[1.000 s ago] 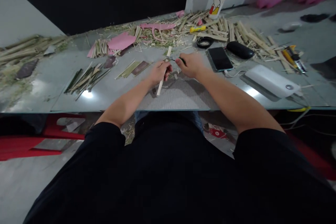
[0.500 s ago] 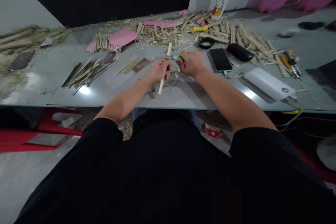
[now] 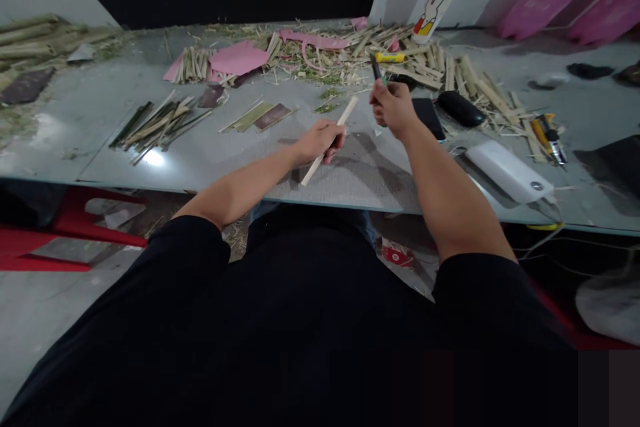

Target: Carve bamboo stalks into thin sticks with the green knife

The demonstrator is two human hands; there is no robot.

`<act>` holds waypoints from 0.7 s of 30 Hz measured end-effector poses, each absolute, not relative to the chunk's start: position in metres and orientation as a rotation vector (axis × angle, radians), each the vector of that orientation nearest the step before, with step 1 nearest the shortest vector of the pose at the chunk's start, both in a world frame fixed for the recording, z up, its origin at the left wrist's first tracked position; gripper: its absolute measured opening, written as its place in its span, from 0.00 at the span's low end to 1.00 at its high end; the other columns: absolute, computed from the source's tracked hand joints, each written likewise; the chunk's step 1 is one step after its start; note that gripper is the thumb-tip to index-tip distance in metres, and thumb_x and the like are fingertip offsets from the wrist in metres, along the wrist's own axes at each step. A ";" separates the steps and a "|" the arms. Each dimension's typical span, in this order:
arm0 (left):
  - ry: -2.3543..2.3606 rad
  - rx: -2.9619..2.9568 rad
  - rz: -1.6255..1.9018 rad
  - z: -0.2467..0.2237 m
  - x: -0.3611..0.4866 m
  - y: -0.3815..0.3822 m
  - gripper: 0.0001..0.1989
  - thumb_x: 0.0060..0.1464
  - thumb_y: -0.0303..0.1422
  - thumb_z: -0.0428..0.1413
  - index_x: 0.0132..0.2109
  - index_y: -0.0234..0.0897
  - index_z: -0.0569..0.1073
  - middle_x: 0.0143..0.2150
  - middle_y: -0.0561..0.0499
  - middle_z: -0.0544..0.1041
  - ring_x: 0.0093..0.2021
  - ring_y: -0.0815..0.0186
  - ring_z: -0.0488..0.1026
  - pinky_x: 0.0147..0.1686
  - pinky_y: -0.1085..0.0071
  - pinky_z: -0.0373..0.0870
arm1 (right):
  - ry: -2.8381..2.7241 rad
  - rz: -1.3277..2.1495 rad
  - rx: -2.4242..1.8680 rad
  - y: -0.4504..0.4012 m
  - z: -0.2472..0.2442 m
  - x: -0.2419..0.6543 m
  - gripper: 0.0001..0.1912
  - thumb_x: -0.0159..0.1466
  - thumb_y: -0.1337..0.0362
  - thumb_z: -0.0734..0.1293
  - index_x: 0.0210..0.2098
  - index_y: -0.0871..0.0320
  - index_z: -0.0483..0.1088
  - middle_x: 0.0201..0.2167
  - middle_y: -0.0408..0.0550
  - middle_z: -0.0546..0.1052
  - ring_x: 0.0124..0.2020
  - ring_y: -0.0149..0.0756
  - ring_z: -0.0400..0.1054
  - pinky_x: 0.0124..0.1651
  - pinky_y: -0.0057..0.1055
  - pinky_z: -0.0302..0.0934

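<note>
My left hand [image 3: 323, 141] is closed round a pale, flat wooden strip [image 3: 347, 110], which slants from lower left to upper right above the table near its front edge. To the right, my right hand [image 3: 393, 107] grips a knife with a green handle; its dark blade [image 3: 375, 67] points up and away from me. Strip and knife are apart. Left of my left hand lie thin green strips [image 3: 250, 116] and a brown piece [image 3: 271, 117]. A black phone [image 3: 429, 117] is partly hidden behind my right forearm.
Cut sticks [image 3: 480, 83] and shavings cover the table's back. Another stick bundle [image 3: 160, 125] lies left, near pink paper [image 3: 239, 58]. On the right are a black case [image 3: 461, 109], a white power bank [image 3: 509, 171], cutters [image 3: 549, 137] and a cup [image 3: 434, 7].
The knife has moved off the strip, up and to the right with my right hand, and its blade now points away. My left hand has shifted right, and the strip slants more. The view has turned slightly.
</note>
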State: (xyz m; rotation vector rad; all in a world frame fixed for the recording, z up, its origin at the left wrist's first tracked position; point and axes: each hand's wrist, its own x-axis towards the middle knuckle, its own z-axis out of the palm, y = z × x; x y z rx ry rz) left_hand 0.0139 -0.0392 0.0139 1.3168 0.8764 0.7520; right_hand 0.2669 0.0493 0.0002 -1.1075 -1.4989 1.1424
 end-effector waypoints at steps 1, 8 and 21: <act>0.875 1.316 0.732 0.013 0.012 -0.039 0.33 0.89 0.32 0.53 0.27 0.40 0.74 0.18 0.54 0.66 0.15 0.71 0.61 0.18 0.76 0.63 | -1.471 1.170 -1.090 0.045 0.001 0.260 0.43 0.75 0.17 0.83 0.37 0.44 0.64 0.24 0.35 0.53 0.26 0.37 0.46 0.28 0.36 0.50; 0.809 1.177 0.598 0.019 0.008 -0.043 0.34 0.90 0.49 0.53 0.32 0.37 0.80 0.20 0.48 0.72 0.16 0.67 0.64 0.19 0.72 0.62 | -1.344 1.420 -1.003 0.010 0.022 0.235 0.37 0.66 0.51 0.93 0.37 0.45 0.60 0.22 0.31 0.54 0.22 0.33 0.44 0.22 0.31 0.45; 1.010 1.052 1.041 0.023 0.006 -0.029 0.10 0.92 0.35 0.60 0.60 0.38 0.86 0.55 0.44 0.96 0.37 0.69 0.88 0.38 0.74 0.77 | -1.158 1.318 -1.156 -0.011 0.023 0.187 0.27 0.83 0.58 0.84 0.36 0.50 0.67 0.25 0.38 0.65 0.22 0.31 0.54 0.25 0.31 0.52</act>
